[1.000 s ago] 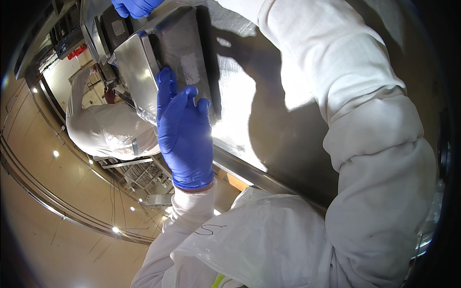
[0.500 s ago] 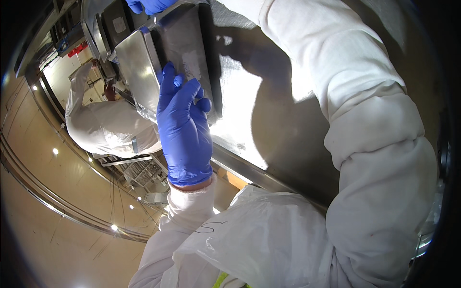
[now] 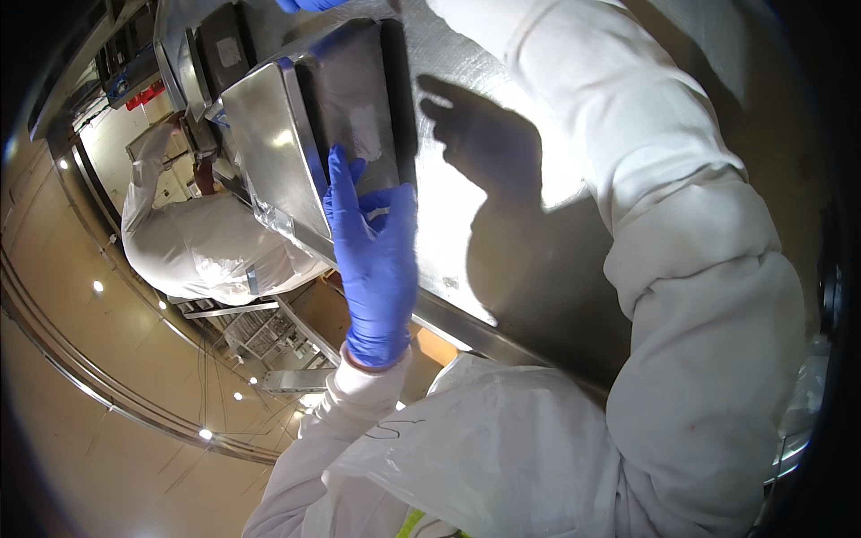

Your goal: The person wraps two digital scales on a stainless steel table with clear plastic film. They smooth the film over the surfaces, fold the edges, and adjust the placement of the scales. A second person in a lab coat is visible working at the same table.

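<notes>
My left hand [image 3: 372, 269], in a blue glove, is at the near end of two metal pans. Its fingers are apart, the longest one stretched along the gap between the pans, the others bent near the corner of the right one. The left pan [image 3: 269, 148] shows a shiny, flat face. The right pan [image 3: 354, 99] is duller, with a pale patch on its surface. At the top edge, only a sliver of my gloved right hand [image 3: 309, 4] shows, beyond the pans' far end; its fingers are cut off from view.
The pans rest on a steel table [image 3: 448, 260] with a raised near edge. Another dark pan with a label [image 3: 224, 49] stands farther left. A person in white [image 3: 206, 242] works at the left. My right sleeve [image 3: 700, 224] arches over the table's right side.
My left hand has drawn back toward me and slightly right, its fingers spreading wider. The right hand has slid farther out past the top edge. The pans appear slightly shifted right and down.
</notes>
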The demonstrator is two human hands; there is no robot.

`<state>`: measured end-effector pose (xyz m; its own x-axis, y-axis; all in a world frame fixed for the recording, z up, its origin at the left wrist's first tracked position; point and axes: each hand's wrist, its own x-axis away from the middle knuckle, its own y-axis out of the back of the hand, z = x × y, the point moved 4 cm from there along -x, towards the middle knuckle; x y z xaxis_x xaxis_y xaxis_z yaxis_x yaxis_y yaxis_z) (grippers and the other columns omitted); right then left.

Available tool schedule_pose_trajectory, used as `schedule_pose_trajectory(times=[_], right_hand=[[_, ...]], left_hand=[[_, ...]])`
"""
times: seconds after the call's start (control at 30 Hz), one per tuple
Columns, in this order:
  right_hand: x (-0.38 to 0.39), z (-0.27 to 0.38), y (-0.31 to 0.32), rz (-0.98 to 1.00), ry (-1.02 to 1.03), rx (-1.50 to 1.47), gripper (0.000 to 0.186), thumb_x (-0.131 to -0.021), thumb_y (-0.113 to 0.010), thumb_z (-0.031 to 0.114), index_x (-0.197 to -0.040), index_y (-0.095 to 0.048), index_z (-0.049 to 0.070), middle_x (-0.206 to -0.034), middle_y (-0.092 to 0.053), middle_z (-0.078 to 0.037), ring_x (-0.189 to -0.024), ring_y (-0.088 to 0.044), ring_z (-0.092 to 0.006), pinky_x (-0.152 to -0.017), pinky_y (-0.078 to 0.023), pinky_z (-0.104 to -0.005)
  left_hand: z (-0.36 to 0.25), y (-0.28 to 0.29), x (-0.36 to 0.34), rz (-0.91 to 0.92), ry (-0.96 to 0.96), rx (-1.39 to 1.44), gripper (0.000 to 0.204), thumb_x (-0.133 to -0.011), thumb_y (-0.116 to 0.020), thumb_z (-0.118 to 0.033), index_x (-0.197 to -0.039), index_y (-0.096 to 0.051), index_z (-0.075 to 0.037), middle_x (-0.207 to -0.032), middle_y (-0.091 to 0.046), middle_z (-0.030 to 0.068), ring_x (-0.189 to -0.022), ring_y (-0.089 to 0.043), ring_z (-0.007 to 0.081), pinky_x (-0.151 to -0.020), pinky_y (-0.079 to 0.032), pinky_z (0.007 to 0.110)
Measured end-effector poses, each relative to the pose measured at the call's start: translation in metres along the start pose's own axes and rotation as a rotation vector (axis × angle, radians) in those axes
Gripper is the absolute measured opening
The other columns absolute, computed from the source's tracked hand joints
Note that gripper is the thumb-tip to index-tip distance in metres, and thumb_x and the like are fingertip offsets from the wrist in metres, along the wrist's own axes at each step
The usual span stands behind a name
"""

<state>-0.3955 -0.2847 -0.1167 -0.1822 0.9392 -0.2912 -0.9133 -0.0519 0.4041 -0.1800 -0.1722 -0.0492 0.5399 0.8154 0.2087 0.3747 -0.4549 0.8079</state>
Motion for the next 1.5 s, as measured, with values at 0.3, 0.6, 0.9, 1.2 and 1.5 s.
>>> schedule_pose_trajectory(times=[0.3, 0.6, 0.9, 1.2, 1.5], right_hand=[[-0.01, -0.005, -0.033, -0.14, -0.197, 0.163, 0.017, -0.079, -0.05, 0.009, -0.088, -0.064, 0.005, -0.082, -0.064, -0.012, -0.075, -0.06, -0.0233, -0.069, -0.046, -0.0342], [0.048, -0.019, -0.079, -0.832, -0.432, 0.499, 0.033, -0.08, -0.057, 0.012, -0.113, -0.06, 0.007, -0.1, -0.064, -0.017, -0.092, -0.061, -0.0348, -0.083, -0.049, -0.0408], [0.255, 0.278, -0.154, -1.335, -0.665, 0.64, 0.025, -0.07, -0.07, 0.03, -0.065, -0.063, 0.007, -0.081, -0.062, -0.014, -0.074, -0.057, -0.0337, -0.07, -0.047, -0.0433], [0.486, 0.446, -0.464, -1.773, -0.964, -0.255, 0.036, -0.093, -0.051, 0.033, -0.105, -0.066, 0.003, -0.101, -0.065, -0.008, -0.085, -0.059, -0.0167, -0.083, -0.044, -0.0304], [0.692, 0.412, -0.51, -2.188, -0.821, -0.421, 0.04, -0.093, -0.049, 0.02, -0.129, -0.046, 0.005, -0.117, -0.06, -0.008, -0.1, -0.056, -0.0179, -0.086, -0.042, -0.0315]], left_hand=[[0.015, 0.001, 0.005, 0.077, -0.598, -0.388, 0.063, -0.077, -0.063, 0.0, -0.135, -0.041, -0.005, -0.134, -0.042, 0.0202, -0.125, -0.04, 0.0354, -0.103, -0.034, 0.042], [0.045, 0.037, 0.049, 0.266, -0.69, -0.254, 0.053, -0.08, -0.065, -0.007, -0.131, -0.049, -0.009, -0.134, -0.041, 0.0198, -0.125, -0.04, 0.034, -0.102, -0.036, 0.04], [0.065, 0.016, 0.133, 0.685, -0.496, 0.489, 0.083, -0.089, -0.054, 0.003, -0.148, 0.001, -0.018, -0.125, -0.054, 0.0185, -0.076, -0.065, 0.0142, -0.069, -0.053, 0.024], [-0.038, 0.009, 0.311, 1.201, -0.72, 0.439, 0.095, -0.085, -0.053, 0.003, -0.145, 0.015, -0.025, -0.146, -0.026, 0.0215, -0.1, -0.063, 0.0218, -0.049, -0.05, 0.021], [-0.011, -0.071, 0.414, 1.12, -0.726, 0.498, 0.018, -0.093, -0.053, -0.02, -0.087, -0.06, -0.004, -0.117, -0.06, 0.0105, -0.107, -0.056, 0.0191, -0.086, -0.046, 0.035]])
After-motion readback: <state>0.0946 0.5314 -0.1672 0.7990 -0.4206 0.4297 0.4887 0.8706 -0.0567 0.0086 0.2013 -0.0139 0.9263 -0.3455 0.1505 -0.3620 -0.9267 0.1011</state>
